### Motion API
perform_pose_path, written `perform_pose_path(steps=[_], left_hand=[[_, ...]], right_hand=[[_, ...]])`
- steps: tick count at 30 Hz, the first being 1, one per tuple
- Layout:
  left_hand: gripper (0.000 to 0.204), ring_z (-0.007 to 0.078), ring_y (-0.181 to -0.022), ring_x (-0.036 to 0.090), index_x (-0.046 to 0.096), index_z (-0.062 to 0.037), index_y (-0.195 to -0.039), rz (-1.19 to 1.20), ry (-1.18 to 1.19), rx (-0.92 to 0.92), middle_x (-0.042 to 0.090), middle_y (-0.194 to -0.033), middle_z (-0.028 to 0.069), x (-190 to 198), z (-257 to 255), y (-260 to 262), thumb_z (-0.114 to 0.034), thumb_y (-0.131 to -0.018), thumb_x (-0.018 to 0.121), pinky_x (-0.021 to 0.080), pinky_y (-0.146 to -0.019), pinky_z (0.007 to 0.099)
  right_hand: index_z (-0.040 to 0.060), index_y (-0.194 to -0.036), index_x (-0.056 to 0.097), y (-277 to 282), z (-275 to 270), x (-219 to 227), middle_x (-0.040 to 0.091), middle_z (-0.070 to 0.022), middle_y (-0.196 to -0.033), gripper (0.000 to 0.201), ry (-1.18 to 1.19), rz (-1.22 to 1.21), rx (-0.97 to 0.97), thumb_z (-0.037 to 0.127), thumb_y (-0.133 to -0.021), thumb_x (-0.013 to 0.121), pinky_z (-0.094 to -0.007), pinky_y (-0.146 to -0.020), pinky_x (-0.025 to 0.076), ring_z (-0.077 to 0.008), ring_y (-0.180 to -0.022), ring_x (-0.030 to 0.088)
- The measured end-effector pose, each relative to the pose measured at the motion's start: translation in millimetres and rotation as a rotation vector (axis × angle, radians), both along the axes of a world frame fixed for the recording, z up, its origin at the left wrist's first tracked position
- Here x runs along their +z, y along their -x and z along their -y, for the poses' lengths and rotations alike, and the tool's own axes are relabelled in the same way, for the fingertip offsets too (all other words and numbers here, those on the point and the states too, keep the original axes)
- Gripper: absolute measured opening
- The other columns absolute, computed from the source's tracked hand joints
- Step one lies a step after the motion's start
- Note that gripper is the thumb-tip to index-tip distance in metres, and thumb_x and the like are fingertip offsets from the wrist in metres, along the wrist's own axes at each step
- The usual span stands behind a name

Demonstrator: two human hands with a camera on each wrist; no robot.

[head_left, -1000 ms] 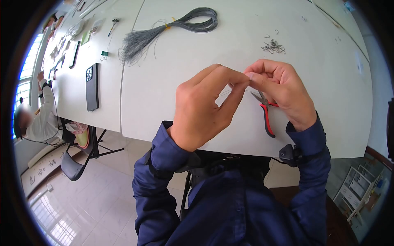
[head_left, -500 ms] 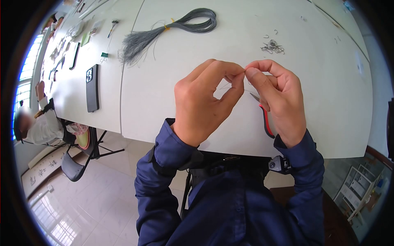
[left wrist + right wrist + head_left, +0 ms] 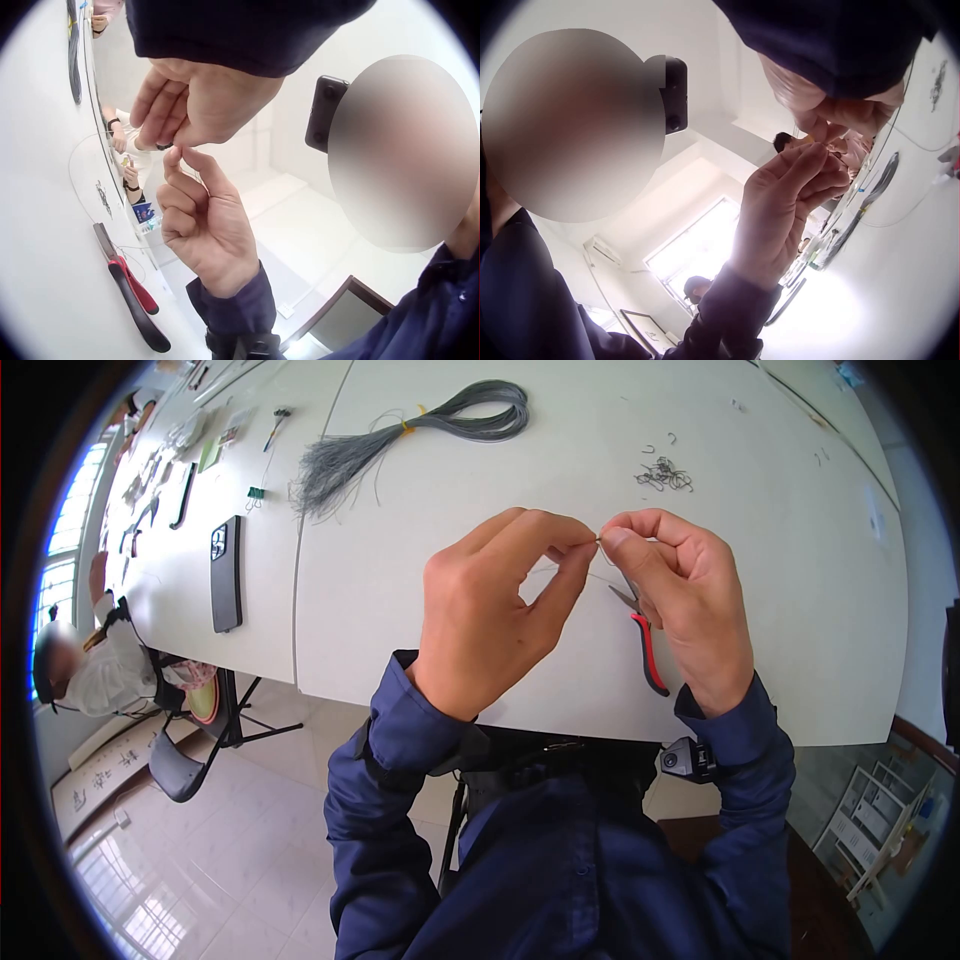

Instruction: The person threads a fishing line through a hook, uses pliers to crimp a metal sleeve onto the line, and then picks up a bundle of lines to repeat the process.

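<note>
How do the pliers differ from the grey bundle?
The pliers have red and black handles; the bundle is grey, with a yellow tie. The head view shows the pliers partly hidden by the right hand, but the bundle uncovered. The pliers look stiff; the bundle is looped and frays loosely. Both lie on the white table.

Head view: from above, looks forward and down at my left hand (image 3: 490, 610), right hand (image 3: 690, 595) and table (image 3: 375, 585). Left wrist view: close by left hand, faces across to right hand and upward. Right wrist view: equally close, faces left hand, window (image 3: 696, 238) beyond. All share my hands; head and left wrist share pliers (image 3: 118, 268).
</note>
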State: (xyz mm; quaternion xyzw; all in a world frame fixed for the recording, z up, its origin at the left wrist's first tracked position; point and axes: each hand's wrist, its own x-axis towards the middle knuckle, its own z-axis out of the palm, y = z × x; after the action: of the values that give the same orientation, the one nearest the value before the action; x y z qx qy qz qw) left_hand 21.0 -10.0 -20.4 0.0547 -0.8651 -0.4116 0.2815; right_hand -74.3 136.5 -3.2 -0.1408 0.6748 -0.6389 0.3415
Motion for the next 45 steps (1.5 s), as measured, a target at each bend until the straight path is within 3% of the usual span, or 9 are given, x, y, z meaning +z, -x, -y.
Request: perform_pose_path(steps=[10,16,18,22,28,32,36,39,45], left_hand=[[0.007,0.0148,-0.079,0.071,0.067,0.0062,-0.095,0.025,-0.248,0.047,0.073,-0.087,0.0101,-2,0,2,0.004,-0.089,0.070,0.057,-0.078,0.0273],[0.006,0.0151,-0.076,0.070,0.068,0.0040,-0.092,0.019,-0.147,0.053,0.073,-0.084,0.0092,-8,4,5,0.004,-0.087,0.071,0.057,-0.076,0.0272],[0.006,0.0159,-0.075,0.070,0.069,0.0033,-0.092,0.027,-0.074,0.020,0.073,-0.083,0.0094,-8,5,3,0.004,-0.086,0.071,0.056,-0.074,0.0275],[0.007,0.0170,-0.075,0.070,0.069,0.0030,-0.091,0.026,-0.043,-0.056,0.072,-0.083,0.0099,-5,2,-1,0.005,-0.085,0.071,0.056,-0.073,0.0280],[0.006,0.0151,-0.074,0.069,0.068,0.0033,-0.091,0.007,-0.163,-0.052,0.072,-0.083,0.0088,-3,2,-2,0.007,-0.086,0.070,0.056,-0.072,0.0278],[0.006,0.0149,-0.073,0.069,0.068,0.0035,-0.091,-0.020,-0.174,0.008,0.072,-0.083,0.0087,-7,4,2,0.006,-0.086,0.070,0.056,-0.073,0.0277],[0.007,0.0149,-0.073,0.069,0.068,0.0032,-0.092,-0.010,-0.089,0.006,0.072,-0.082,0.0092,-10,4,3,0.006,-0.085,0.071,0.056,-0.073,0.0269],[0.008,0.0147,-0.073,0.069,0.069,0.0028,-0.092,0.014,-0.082,-0.033,0.072,-0.082,0.0096,-10,1,1,0.006,-0.085,0.072,0.055,-0.073,0.0264],[0.008,0.0143,-0.075,0.069,0.068,0.0036,-0.092,0.030,-0.155,-0.055,0.073,-0.083,0.0090,-7,-1,-4,0.006,-0.086,0.072,0.055,-0.072,0.0266]], right_hand=[[-0.0007,-0.100,0.067,-14,5,-3,0.044,0.0079,-0.054,0.013,-0.072,-0.188,-0.009,0.011,-0.096,0.068,-0.0209,-0.051,0.030,0.0004,-0.052,0.034],[0.0039,-0.099,0.067,-23,3,-6,0.037,-0.0004,-0.054,0.010,-0.191,-0.934,0.002,0.007,-0.091,0.071,-0.0258,-0.050,0.034,-0.0075,-0.048,0.035],[0.0033,-0.097,0.067,-15,3,-3,0.036,-0.0019,-0.055,0.009,-0.179,-0.968,0.013,0.008,-0.091,0.071,-0.0266,-0.049,0.034,-0.0091,-0.049,0.035],[0.0017,-0.094,0.068,4,4,10,0.035,0.0001,-0.056,0.009,-0.219,-0.703,0.054,0.010,-0.093,0.070,-0.0263,-0.049,0.033,-0.0078,-0.050,0.034],[0.0011,-0.095,0.070,16,1,-5,0.031,0.0071,-0.058,0.010,-0.154,-0.331,0.108,0.011,-0.092,0.070,-0.0245,-0.049,0.029,-0.0037,-0.053,0.030],[0.0012,-0.095,0.069,-2,-2,4,0.036,0.0033,-0.057,0.009,-0.252,-0.449,0.121,0.008,-0.090,0.070,-0.0259,-0.049,0.030,-0.0065,-0.051,0.033],[0.0029,-0.093,0.067,-13,-2,2,0.048,-0.0062,-0.060,0.009,-0.173,-0.907,0.084,0.002,-0.085,0.071,-0.0314,-0.050,0.038,-0.0164,-0.049,0.043],[0.0020,-0.094,0.067,-3,2,8,0.042,-0.0022,-0.057,0.007,-0.183,-0.790,0.064,0.004,-0.088,0.070,-0.0295,-0.050,0.037,-0.0123,-0.049,0.040],[0.0015,-0.097,0.069,26,1,-9,0.031,0.0046,-0.057,0.010,-0.067,-0.265,0.183,0.011,-0.093,0.068,-0.0254,-0.050,0.031,-0.0045,-0.053,0.031]])
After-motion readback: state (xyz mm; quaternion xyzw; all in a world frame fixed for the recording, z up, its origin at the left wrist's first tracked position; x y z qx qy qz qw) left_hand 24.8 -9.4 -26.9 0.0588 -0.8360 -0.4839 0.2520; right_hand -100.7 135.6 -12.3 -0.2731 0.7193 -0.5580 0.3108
